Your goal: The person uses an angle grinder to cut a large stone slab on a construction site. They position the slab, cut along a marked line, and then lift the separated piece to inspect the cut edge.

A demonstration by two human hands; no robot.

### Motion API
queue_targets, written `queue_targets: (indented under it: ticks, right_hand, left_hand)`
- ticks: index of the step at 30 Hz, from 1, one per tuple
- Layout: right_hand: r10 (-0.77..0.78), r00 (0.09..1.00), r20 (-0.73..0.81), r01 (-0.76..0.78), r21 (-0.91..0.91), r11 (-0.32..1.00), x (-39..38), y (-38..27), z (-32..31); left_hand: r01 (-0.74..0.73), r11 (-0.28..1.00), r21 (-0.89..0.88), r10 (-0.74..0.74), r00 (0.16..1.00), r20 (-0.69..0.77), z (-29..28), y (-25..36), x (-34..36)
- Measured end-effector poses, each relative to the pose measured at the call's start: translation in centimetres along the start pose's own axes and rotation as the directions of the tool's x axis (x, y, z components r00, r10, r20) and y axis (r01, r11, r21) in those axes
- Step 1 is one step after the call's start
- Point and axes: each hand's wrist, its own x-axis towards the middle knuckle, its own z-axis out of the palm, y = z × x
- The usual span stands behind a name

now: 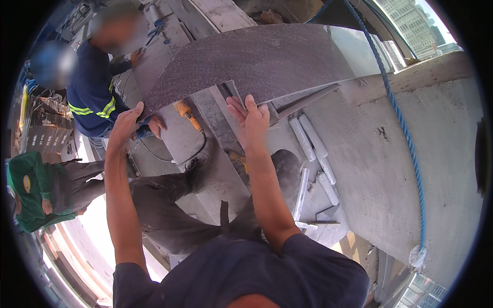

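A long slab of dark speckled stone stretches across in front of me, polished to a shine at its right end. My left hand is closed on its near left corner, thumb over the edge. A rectangular notch cuts into the near edge, and there my right hand grips the slab, thumb up and fingers along the notch. Below the slab, between my hands, lies an orange corded power tool; its working end is not clear to see.
A co-worker in a navy top with reflective bands crouches at the left; another person in green is behind. Several silver-wrapped bars lie at my right. A blue rope hangs beside the concrete ledge.
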Motion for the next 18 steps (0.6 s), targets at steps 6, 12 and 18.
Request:
queue_targets:
  ticks: [6, 12, 18]
  right_hand:
    - [0.048, 0.999, -0.004, -0.048, 0.017, 0.999, -0.3, -0.2, -0.2]
    - [0.086, 0.996, 0.026, -0.086, 0.023, 0.996, -0.1, 0.4, -1.0]
    - [0.078, 0.995, 0.070, -0.077, -0.008, 0.997, 0.1, 0.6, -2.1]
  left_hand:
    - [0.054, 0.994, 0.099, -0.050, 0.998, -0.044, 0.2, 0.0, 0.3]
    - [0.102, 0.982, 0.162, -0.101, 0.995, -0.016, -0.3, -1.7, 1.4]
    - [0.130, 0.989, 0.077, -0.118, 0.983, -0.144, 1.6, -0.5, 0.1]
